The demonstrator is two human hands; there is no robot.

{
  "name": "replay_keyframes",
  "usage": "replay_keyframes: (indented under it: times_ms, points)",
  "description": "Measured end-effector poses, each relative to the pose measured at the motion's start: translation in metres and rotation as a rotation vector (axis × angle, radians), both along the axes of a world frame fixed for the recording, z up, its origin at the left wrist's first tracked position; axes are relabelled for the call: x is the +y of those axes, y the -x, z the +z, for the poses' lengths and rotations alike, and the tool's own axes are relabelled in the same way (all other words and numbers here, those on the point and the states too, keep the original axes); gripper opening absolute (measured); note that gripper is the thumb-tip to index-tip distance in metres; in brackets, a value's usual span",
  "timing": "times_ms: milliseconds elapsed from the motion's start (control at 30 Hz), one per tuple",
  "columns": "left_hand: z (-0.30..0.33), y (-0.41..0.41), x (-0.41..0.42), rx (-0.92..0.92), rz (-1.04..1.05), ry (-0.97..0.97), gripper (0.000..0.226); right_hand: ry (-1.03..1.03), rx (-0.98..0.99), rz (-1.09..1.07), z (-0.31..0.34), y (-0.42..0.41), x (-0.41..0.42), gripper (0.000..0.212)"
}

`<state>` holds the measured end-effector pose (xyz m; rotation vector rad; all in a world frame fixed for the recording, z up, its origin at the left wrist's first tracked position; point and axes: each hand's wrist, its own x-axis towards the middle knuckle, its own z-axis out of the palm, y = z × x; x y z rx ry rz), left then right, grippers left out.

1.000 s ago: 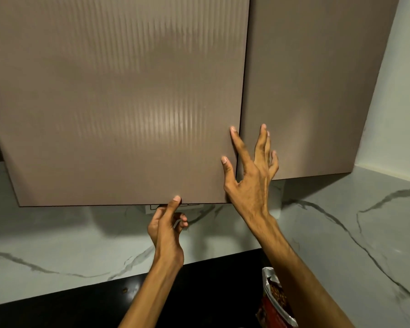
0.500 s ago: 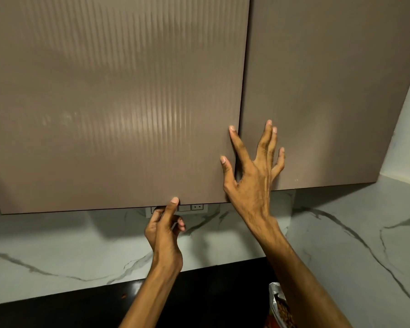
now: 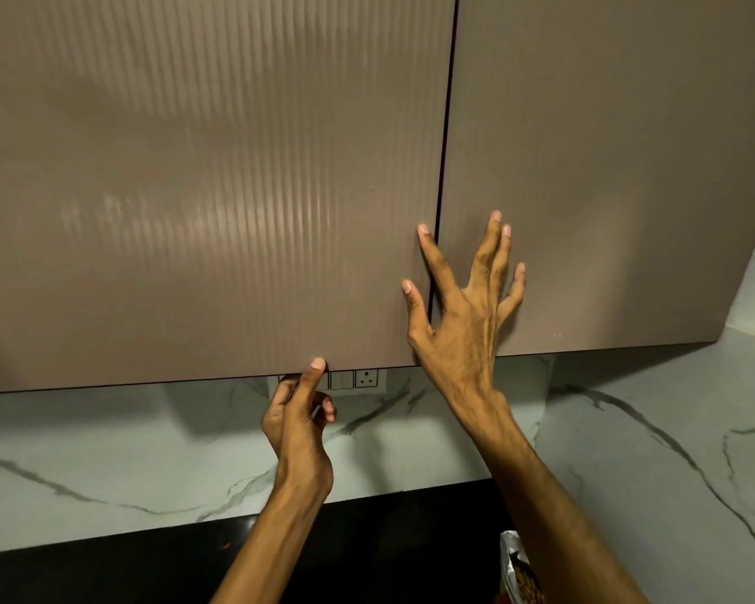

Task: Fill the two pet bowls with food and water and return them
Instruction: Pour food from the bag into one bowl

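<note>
Left hand (image 3: 299,418) pinches the bottom edge of the ribbed cabinet door (image 3: 210,189), thumb on its face, fingers curled under. Right hand (image 3: 463,316) is spread flat across the seam with the plain door (image 3: 606,167). Marble backsplash (image 3: 105,464), black countertop (image 3: 389,551), wall socket (image 3: 369,378). Pet food bag (image 3: 519,573) peeks at the counter's bottom edge; bowls out of view.

No readable text, label, brand, number or sign anywhere in view. Print on the food bag (image 3: 519,577) at the bottom edge too small and cut off to make out. Socket plate (image 3: 369,379) under the cabinet door (image 3: 214,189) unmarked.
</note>
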<state>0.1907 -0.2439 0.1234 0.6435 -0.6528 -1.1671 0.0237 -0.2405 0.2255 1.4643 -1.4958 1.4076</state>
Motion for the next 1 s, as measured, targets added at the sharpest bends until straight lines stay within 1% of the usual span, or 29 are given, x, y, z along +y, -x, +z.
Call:
replay_keyframes:
  times_ms: [300,567,800,833,900,933,1000]
  points:
    - [-0.001,0.001,-0.006,0.015,0.011,0.024,0.026,0.005,0.027,-0.009,-0.001,0.004,-0.007,0.063]
    - [-0.001,0.003,-0.006,0.035,0.020,0.043,0.027,0.017,0.040,0.014,0.000,0.006,-0.010,0.063]
    - [0.001,0.007,-0.002,0.053,-0.001,0.039,0.013,0.027,0.033,0.053,-0.002,0.009,-0.009,0.061]
    - [0.001,0.008,-0.001,0.060,-0.006,0.031,0.016,0.033,0.031,0.064,-0.004,0.010,-0.009,0.061]
    - [-0.003,0.012,0.003,0.047,-0.007,0.010,0.031,0.041,0.028,0.083,-0.011,0.012,-0.007,0.060]
    - [-0.005,0.014,0.005,0.031,-0.006,-0.001,0.034,0.042,0.026,0.091,-0.015,0.013,-0.006,0.059]
    - [-0.012,0.019,0.008,0.010,-0.011,-0.020,0.030,0.042,0.019,0.107,-0.023,0.016,-0.004,0.059]
